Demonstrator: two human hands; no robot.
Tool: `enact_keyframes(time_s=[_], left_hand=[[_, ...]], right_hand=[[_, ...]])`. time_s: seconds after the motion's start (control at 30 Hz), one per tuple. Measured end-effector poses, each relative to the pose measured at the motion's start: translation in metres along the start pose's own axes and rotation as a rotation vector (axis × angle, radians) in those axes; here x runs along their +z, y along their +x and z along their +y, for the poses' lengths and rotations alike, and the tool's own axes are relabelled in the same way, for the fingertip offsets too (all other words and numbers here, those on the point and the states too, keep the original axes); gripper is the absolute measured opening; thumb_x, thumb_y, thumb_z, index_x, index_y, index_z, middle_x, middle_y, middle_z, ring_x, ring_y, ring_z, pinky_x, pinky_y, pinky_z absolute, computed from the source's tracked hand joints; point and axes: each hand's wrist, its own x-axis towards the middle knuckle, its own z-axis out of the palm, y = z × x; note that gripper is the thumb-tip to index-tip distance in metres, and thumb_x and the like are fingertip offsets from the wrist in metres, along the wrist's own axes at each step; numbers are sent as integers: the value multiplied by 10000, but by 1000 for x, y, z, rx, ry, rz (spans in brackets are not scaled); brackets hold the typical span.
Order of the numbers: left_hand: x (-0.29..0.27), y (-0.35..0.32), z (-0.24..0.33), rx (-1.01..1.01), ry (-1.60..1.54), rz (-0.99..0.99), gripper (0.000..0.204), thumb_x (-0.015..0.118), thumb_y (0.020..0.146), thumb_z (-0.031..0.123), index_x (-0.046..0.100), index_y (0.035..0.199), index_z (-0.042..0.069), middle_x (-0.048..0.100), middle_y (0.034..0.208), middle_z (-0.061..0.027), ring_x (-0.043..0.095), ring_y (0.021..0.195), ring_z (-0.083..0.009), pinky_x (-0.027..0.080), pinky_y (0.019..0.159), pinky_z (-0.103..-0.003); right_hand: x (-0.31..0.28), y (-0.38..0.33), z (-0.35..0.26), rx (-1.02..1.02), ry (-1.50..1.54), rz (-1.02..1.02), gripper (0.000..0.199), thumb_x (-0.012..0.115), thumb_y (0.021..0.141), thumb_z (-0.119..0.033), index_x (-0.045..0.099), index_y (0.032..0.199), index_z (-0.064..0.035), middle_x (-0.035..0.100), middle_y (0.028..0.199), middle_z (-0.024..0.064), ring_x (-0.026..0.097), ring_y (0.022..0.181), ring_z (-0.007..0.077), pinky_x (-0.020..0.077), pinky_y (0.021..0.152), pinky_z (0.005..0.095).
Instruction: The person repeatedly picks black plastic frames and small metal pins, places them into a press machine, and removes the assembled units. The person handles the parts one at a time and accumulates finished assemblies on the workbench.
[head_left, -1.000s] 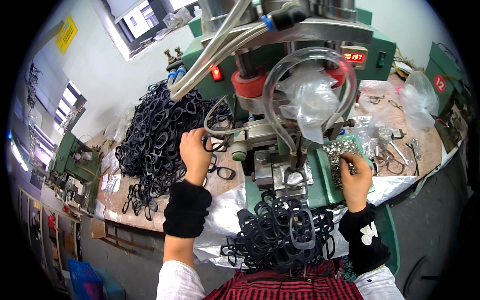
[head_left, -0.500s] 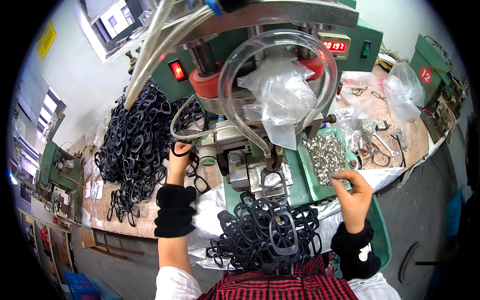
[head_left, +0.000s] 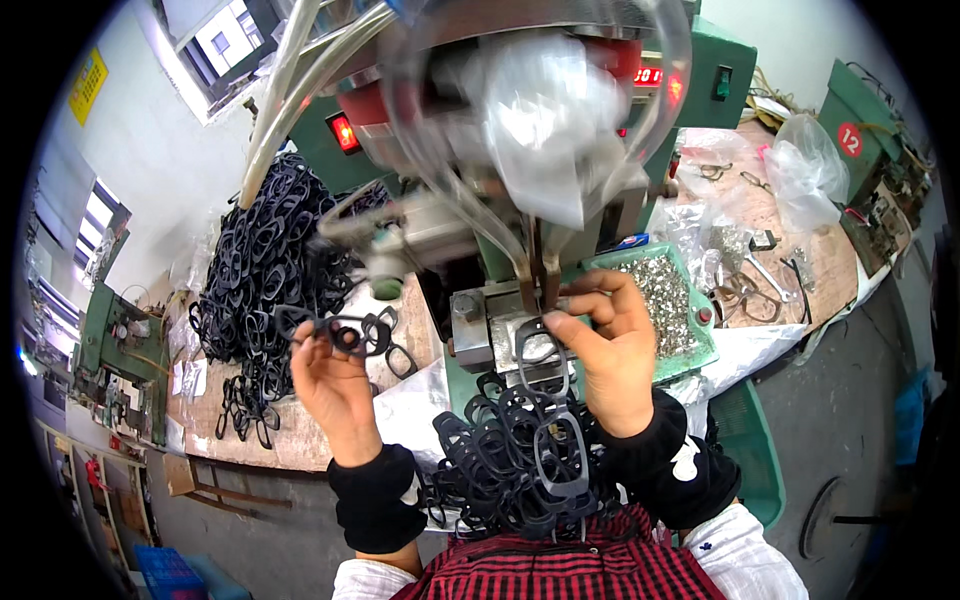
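In the head view, I see the left hand (head_left: 338, 402) pinching a dark eyeglass frame (head_left: 372, 340) at left. The right hand (head_left: 617, 350)'s grip I can't tell; its fingertips crowd the press prongs (head_left: 551, 278), by a second frame (head_left: 565, 376). An early stroke could catch them.

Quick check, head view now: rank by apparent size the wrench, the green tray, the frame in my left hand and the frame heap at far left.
Largest to smallest, as they look:
1. Frame heap
2. Green tray, partly covered
3. Frame in the left hand
4. Wrench
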Motion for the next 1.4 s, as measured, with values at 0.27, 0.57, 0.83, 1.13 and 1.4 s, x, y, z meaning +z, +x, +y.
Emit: enact_keyframes(time_s=[0.27, 0.57, 0.83, 1.13, 1.4], left_hand=[[73, -61, 22, 899, 672, -792, 109, 509, 935, 81, 560, 1032, 82, 651, 1100, -166, 648, 864, -305, 561, 709, -417], [105, -62, -26, 913, 876, -1301, 265, 738, 810, 183, 724, 1058, 92, 702, 1145, -94, 696, 901, -318, 589, 880, -516], [98, -70, -26, 794, 826, -1212, 296, 746, 750, 139, 736, 1043, 97, 697, 1180, -105, 638, 818, -269, 553, 960, -506], [21, -45, 78, 957, 1441, 45, 142, 663, 888, 12, 679, 1026, -14, 682, 1038, -113, 629, 927, -212, 491, 819, -320], [-107, 16, 25, 128, 2155, 170, 295, 767, 785, 324, 737, 813, 32, 710, 772, -186, 694, 761, -388, 542, 701, -455]], right_hand=[[8, -13, -33, -22, -148, -110, 488, 638, 853, 65, 483, 1315, 67, 646, 1186, 143, 647, 1046, 175, 483, 950, 295], [-125, 20, 21, -405, -1470, 71, 226, 756, 742, -106, 719, 958, -48, 620, 1210, 247, 533, 1244, 426, 436, 1034, 477], [-129, 17, 28, -492, -1443, 89, 118, 733, 774, -51, 700, 883, -20, 631, 1244, 218, 570, 1203, 409, 456, 1011, 461], [-154, -4, 17, -147, -283, 400, 163, 655, 928, -23, 690, 1083, 13, 691, 1008, 36, 623, 934, 107, 462, 863, 239], [-107, 38, 44, -141, -345, 305, 148, 700, 919, -46, 712, 1060, -2, 701, 946, 21, 623, 851, 91, 480, 789, 218]])
